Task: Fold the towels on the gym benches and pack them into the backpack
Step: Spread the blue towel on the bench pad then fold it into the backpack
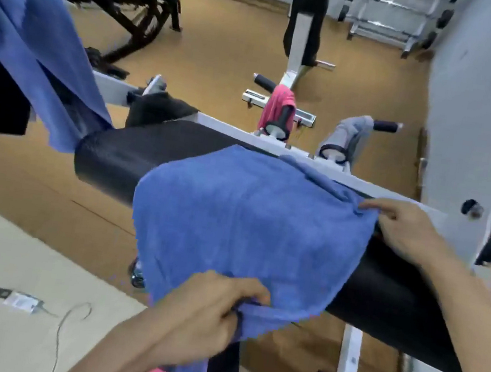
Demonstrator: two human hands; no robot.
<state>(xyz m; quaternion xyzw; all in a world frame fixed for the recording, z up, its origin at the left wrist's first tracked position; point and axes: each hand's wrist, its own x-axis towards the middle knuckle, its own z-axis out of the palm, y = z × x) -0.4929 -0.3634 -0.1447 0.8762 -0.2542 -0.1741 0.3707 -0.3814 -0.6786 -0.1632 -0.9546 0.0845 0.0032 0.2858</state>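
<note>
A blue terry-cloth towel (pixel 249 217) lies draped across a black padded gym bench (pixel 110 158), near edge hanging off the front. The person's left hand (pixel 199 311) grips a bunch of that near edge w/ curled fingers; the right hand (pixel 404 228) pinches the towel's corner at the bench's far side. Beyond the bench, a pink towel (pixel 276 105) & a grey towel (pixel 344 133) hang on black foam rollers (pixel 285 114).
</note>
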